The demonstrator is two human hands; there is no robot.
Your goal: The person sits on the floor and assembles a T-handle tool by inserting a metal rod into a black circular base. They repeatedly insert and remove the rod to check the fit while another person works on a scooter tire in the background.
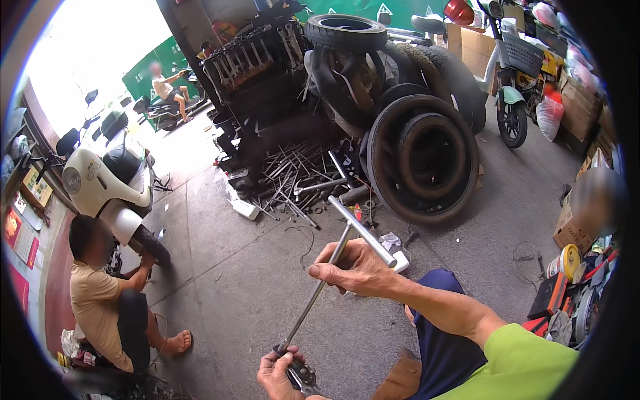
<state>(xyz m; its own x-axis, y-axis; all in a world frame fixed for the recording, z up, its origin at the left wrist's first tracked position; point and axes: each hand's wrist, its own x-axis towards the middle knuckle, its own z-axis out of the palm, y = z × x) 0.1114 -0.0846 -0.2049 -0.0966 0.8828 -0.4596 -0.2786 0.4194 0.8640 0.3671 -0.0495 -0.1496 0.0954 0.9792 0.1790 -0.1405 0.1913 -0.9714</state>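
The left hand [272,378] clasps a dark part [301,373], indistinct from here, partly finger-covered. The T-handle wrench [303,311] extends from it into the right hand [360,268], gripped below the crossbar [362,231].

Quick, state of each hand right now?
Right hand: closed, holding the T-handled tool.
Left hand: closed, holding a dark part at the tool's lower end.

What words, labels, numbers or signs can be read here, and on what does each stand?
I leave wording uncopied; marks show on these:
White scooter: mark on its body, too small to read surely.
Red and white wall sheets: print too small.
Cardboard box at right: dark print, too blurred.
Green barrier: white triangle signs, details too small.
T-handled tool: no lettering visible.
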